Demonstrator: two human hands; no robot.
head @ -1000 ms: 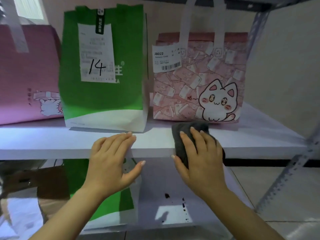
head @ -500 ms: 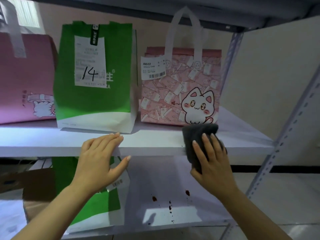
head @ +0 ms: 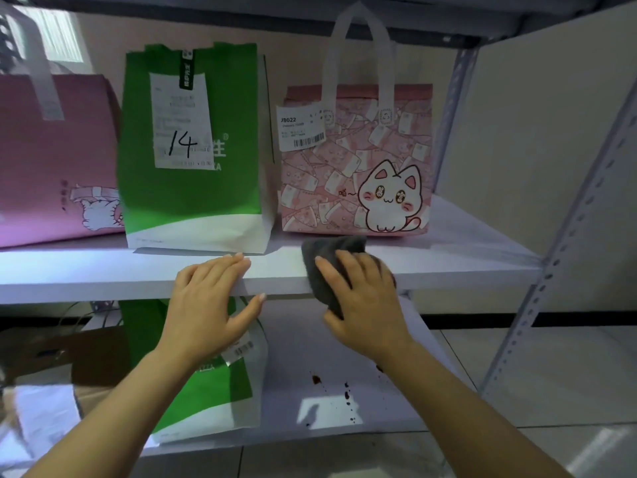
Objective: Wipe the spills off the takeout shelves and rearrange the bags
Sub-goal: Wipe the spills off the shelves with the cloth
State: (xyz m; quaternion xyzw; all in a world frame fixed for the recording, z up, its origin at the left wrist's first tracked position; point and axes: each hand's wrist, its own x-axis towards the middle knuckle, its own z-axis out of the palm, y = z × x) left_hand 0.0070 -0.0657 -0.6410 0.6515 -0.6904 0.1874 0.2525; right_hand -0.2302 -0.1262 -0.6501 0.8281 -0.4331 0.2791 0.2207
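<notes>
The right hand (head: 365, 298) presses a dark grey cloth (head: 329, 267) against the front edge of the upper shelf (head: 103, 270), fingers spread flat over it and the thumb curled under its lower end, so the hand is gripping the cloth. Part of the cloth lies on top of the shelf board, just in front of the pink cat bag (head: 358, 167), and the rest hangs down over the shelf's front face. The left hand (head: 210, 305) is open, holding nothing; its fingertips rest on the shelf's front edge and the thumb sticks out to the side below the board.

Three bags stand upright on the upper shelf. The pink cat bag with white handles and a barcode label is on the right. Just to its left stands a green and white paper bag (head: 193, 188) with a receipt marked "14" on its front. A plain pink bag (head: 51, 160) with a small cat drawing stands at the far left, partly cut off by the frame.

On the lower shelf (head: 344, 343) dark reddish spots (head: 331, 388) are scattered near the front, below the right forearm. A second green and white bag (head: 206, 391) stands to the left of the spots, partly hidden behind the left hand and arm. Further left is a brown bag (head: 69, 350), blurred.
</notes>
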